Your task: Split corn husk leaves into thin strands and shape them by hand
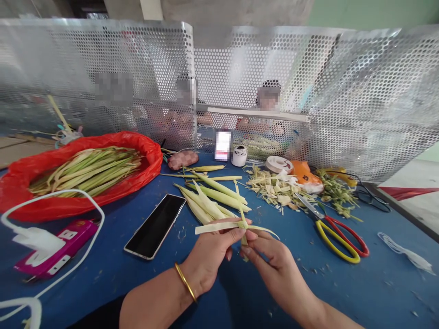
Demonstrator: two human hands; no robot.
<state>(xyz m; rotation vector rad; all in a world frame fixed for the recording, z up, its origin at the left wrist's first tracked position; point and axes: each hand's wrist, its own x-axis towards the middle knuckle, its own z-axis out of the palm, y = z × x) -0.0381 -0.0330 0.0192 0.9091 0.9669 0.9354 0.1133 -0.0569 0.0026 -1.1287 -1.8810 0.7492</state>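
Note:
My left hand point(209, 258), with a gold bangle on its wrist, pinches crossed pale green leaf strips point(236, 225) just above the blue table point(343, 288). My right hand point(270, 258) pinches the same strips from the right, fingertips meeting the left hand's at the crossing. One strip lies crosswise and another stands up through it. A small pile of loose leaf strips point(212, 194) lies on the table just beyond my hands.
A red plastic bag point(151, 157) of leaf strips sits at the left, a phone point(156, 225) lies near my left hand, and a pink power strip point(56, 249) with a white plug is at the far left. Scissors point(338, 233), cut scraps point(277, 185) and tape rolls point(239, 155) lie to the right. People sit behind a perforated metal screen point(260, 68).

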